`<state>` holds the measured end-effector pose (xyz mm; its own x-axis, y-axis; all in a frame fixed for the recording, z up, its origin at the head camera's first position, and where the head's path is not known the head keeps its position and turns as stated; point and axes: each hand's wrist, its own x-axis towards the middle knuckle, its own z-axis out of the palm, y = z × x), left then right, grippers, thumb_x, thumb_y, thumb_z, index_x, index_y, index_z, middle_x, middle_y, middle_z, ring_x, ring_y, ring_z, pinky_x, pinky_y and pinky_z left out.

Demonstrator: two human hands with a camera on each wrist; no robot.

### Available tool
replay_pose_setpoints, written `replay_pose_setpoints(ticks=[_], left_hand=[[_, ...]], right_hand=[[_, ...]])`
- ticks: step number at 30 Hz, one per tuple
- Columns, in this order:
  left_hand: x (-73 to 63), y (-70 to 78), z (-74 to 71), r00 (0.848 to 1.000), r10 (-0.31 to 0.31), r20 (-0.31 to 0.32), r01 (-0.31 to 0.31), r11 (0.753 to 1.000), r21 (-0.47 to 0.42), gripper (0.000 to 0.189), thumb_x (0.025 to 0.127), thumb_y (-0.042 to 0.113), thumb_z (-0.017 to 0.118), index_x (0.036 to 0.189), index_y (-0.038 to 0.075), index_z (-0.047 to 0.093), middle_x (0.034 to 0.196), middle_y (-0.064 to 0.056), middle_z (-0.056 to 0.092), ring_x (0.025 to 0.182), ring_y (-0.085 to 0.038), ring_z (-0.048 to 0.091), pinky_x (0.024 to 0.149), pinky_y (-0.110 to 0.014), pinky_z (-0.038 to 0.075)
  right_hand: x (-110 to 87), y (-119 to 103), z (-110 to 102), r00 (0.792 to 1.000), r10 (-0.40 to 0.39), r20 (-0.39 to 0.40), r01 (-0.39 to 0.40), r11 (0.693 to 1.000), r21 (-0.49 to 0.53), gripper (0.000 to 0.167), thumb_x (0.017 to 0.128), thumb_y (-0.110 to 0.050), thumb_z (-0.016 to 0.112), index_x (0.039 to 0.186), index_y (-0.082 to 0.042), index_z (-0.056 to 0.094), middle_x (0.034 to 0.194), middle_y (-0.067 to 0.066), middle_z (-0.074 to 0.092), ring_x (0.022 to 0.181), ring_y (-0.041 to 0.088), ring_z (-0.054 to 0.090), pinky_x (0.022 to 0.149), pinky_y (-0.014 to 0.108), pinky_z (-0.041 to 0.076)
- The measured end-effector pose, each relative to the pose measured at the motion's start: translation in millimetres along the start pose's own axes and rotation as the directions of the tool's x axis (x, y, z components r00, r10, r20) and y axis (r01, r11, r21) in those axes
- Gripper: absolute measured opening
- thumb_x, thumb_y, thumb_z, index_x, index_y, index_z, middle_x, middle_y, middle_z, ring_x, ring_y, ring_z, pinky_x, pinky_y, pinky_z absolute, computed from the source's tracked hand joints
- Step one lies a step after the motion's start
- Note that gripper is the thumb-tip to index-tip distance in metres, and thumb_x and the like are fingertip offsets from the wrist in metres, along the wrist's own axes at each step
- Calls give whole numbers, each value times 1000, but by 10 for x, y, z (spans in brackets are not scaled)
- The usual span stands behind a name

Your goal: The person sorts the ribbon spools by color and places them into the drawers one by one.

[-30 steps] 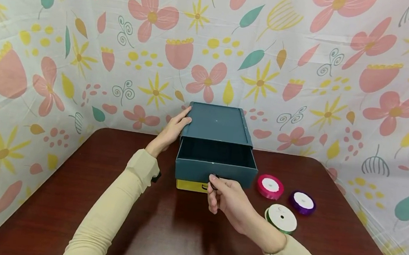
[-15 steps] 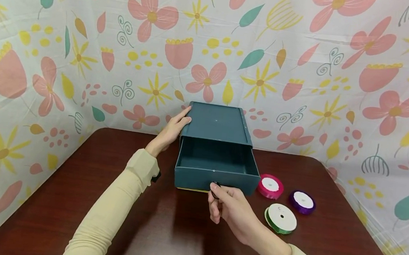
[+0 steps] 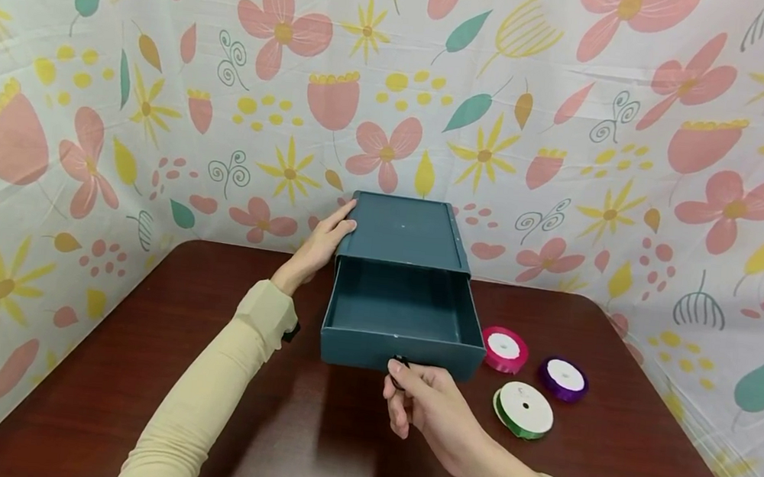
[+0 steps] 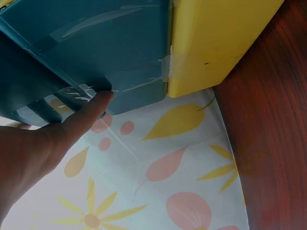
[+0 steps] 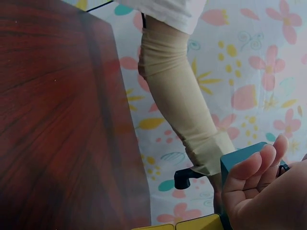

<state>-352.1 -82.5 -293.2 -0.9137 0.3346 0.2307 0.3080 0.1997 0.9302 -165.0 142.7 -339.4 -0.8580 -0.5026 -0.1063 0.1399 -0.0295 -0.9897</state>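
Note:
A dark teal drawer box (image 3: 402,229) stands at the back of the table, over a yellow drawer unit (image 4: 216,43) visible in the left wrist view. Its teal drawer (image 3: 354,349) is pulled well out, and nothing shows inside. Below the drawer front, my right hand (image 3: 437,413) pinches the small black handle (image 3: 400,360) between thumb and fingers; in the right wrist view the other fingers are curled. My left hand (image 3: 317,251) rests against the left side and top edge of the box, fingers extended, with a fingertip on its teal wall (image 4: 120,52).
To the right of the drawer lie three ribbon spools: pink (image 3: 504,348), purple (image 3: 564,380) and green (image 3: 523,407). A flower-patterned cloth (image 3: 397,79) hangs behind the dark red-brown table (image 3: 223,454).
My right hand has drawn the teal drawer farther out toward me, showing more of its floor and covering the yellow drawer front below. The left hand has stayed on the box.

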Motion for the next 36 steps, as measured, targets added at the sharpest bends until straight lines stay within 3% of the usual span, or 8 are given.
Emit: replay_pose_setpoints(ticks=[8, 17, 21, 24, 28, 30, 34, 36], left_hand=[[1, 18, 2, 1000, -8, 1, 8, 1000, 3, 55, 105, 28, 36, 157, 22, 18, 164, -4, 10, 151, -25, 11, 121, -47, 17], [71, -88, -11, 1000, -3, -9, 3, 1000, -5, 55, 105, 30, 36, 156, 25, 18, 164, -1, 9, 151, -23, 10, 121, -49, 16], [132, -218, -3, 1000, 17, -11, -17, 1000, 9, 55, 104, 36, 35, 156, 29, 18, 164, 5, 9, 151, -19, 9, 121, -48, 15], [137, -265, 11, 999, 32, -21, -32, 999, 15, 54, 104, 39, 35, 155, 30, 21, 163, 6, 11, 151, -18, 11, 121, -47, 16], [141, -293, 21, 998, 45, -36, -44, 999, 11, 54, 104, 39, 35, 155, 28, 23, 163, 4, 13, 151, -19, 12, 121, -48, 16], [150, -294, 22, 998, 50, -37, -49, 999, 11, 54, 104, 38, 35, 155, 27, 23, 163, 3, 13, 151, -19, 12, 121, -48, 15], [157, -280, 25, 998, 48, -36, -47, 999, 18, 53, 104, 37, 35, 155, 27, 23, 163, 4, 14, 151, -19, 12, 121, -47, 15], [161, -277, 24, 998, 47, -36, -47, 999, 21, 53, 104, 38, 35, 155, 29, 23, 163, 5, 13, 151, -18, 12, 121, -47, 15]], right_hand=[[-64, 10, 2, 999, -1, 33, 1, 1000, 8, 36, 101, -39, 47, 82, -10, 58, 55, -6, 56, 54, 8, 51, 62, 25, 46], [-126, 48, -71, 980, -43, 194, 48, 999, -24, 41, 105, -31, 38, 88, -1, 61, 60, -5, 60, 54, 7, 54, 60, 23, 48], [-210, 29, -151, 958, -29, 287, 56, 995, -85, 53, 106, -28, 33, 87, 13, 60, 56, 18, 55, 51, 6, 55, 58, 22, 49], [-316, -25, -218, 925, -98, 367, 153, 981, -122, 47, 106, -17, 30, 88, 15, 60, 62, 32, 50, 47, 16, 54, 54, 26, 51], [-488, -160, -339, 870, -252, 424, 338, 931, -141, 34, 103, 1, 28, 97, 8, 61, 65, 29, 57, 53, 33, 56, 57, 34, 55], [-571, -235, -423, 855, -319, 408, 413, 896, -166, 33, 100, 7, 28, 100, 5, 61, 67, 24, 60, 57, 32, 60, 61, 35, 56], [-667, -350, -637, 829, -465, 312, 541, 809, -231, 37, 96, 15, 27, 103, 1, 61, 70, 14, 63, 62, 23, 64, 63, 35, 54], [-663, -394, -760, 800, -552, 235, 599, 757, -263, 37, 95, 16, 28, 102, 3, 61, 69, 11, 63, 61, 22, 62, 62, 34, 52]])
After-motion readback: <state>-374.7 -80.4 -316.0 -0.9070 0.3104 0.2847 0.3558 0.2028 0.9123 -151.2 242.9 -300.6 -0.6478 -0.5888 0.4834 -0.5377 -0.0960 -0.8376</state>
